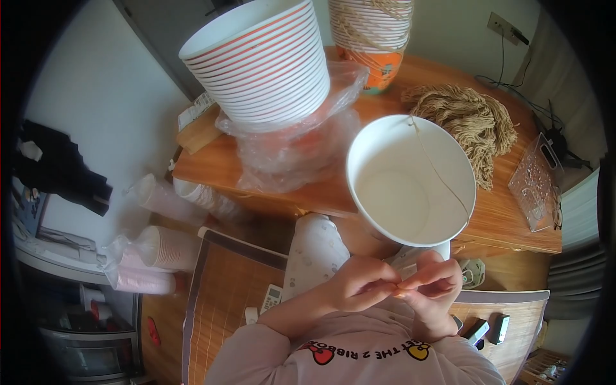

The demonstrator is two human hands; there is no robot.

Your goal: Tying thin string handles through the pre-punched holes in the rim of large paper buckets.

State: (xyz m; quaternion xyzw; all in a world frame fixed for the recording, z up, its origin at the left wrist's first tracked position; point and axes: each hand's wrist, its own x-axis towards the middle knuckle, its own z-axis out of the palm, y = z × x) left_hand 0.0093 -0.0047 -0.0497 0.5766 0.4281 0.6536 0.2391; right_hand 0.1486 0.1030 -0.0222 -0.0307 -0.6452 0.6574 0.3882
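Observation:
My left hand (367,282) and my right hand (433,285) meet in front of my body, thumbs and forefingers pinched together at the tips. What they pinch, if anything, is too small to make out. Just beyond them a large white paper bucket (391,192) stands at the table's near edge, its open mouth tipped toward me. A thin tan cord (436,168) runs from the bucket's far rim across the inside to the right rim. Behind it to the right lies a loose bundle of tan cords (465,122).
A tall stack of white buckets (266,70) in clear plastic fills the wooden table's (205,168) left side. Further back stands a corded bucket stack (378,38). A clear plastic box (534,183) sits at right. Bagged bucket stacks (170,247) lie on the floor at left.

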